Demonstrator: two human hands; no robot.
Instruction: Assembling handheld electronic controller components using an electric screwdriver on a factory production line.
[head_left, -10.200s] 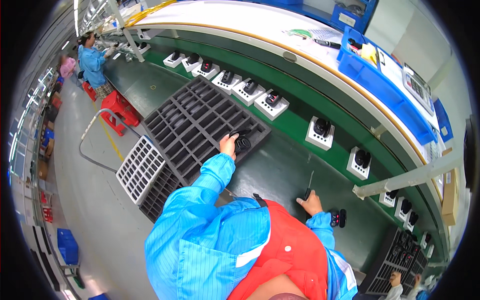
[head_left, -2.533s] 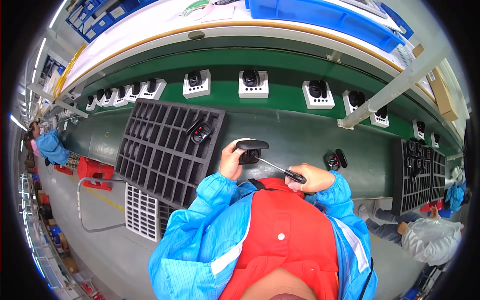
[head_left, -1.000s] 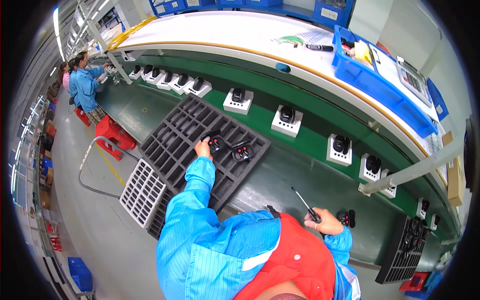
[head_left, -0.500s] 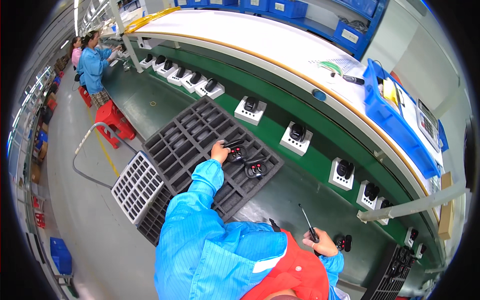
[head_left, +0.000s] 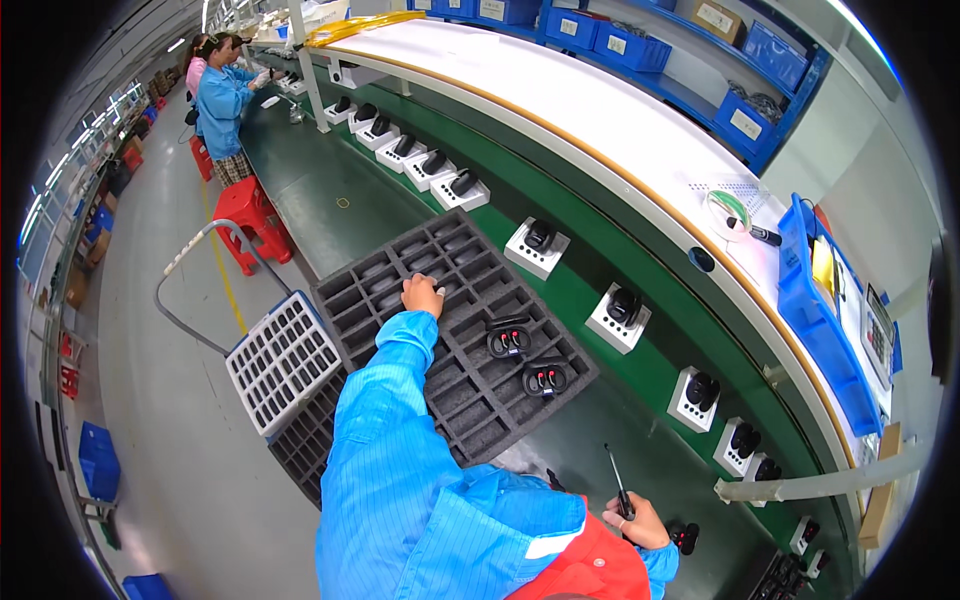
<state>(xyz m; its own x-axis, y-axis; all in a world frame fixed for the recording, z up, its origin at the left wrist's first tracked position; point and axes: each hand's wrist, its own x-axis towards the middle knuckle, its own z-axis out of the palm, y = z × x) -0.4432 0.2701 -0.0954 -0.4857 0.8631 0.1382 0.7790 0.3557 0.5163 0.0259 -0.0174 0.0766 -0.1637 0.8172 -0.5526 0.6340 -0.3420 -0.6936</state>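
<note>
My left hand [head_left: 424, 297] reaches down into the dark foam tray [head_left: 468, 420], fingers bent together at a slot near dark rounded cases [head_left: 386, 284]; whatever lies in its fingertips is hidden. Two opened black earbud cases [head_left: 509, 343] with red spots inside rest on the tray's right part, one nearer me than the other. Low on the right, my right hand [head_left: 640, 522] is wrapped around the dark handle of a screwdriver [head_left: 617, 475], its thin shaft pointing away from me. Beside that hand sits another small black case [head_left: 685, 537] with red spots.
Along the green bench's back stand several white blocks [head_left: 618, 315] topped with black devices. A white shelf [head_left: 560, 110] above carries a blue bin [head_left: 835, 330]. To the left are a slotted white rack [head_left: 283, 365] and red stools [head_left: 252, 225]. Two people work farther off.
My left hand has shifted from beside the opened cases to a slot farther left in the tray. My right hand still holds the screwdriver. The whole view has moved somewhat.
</note>
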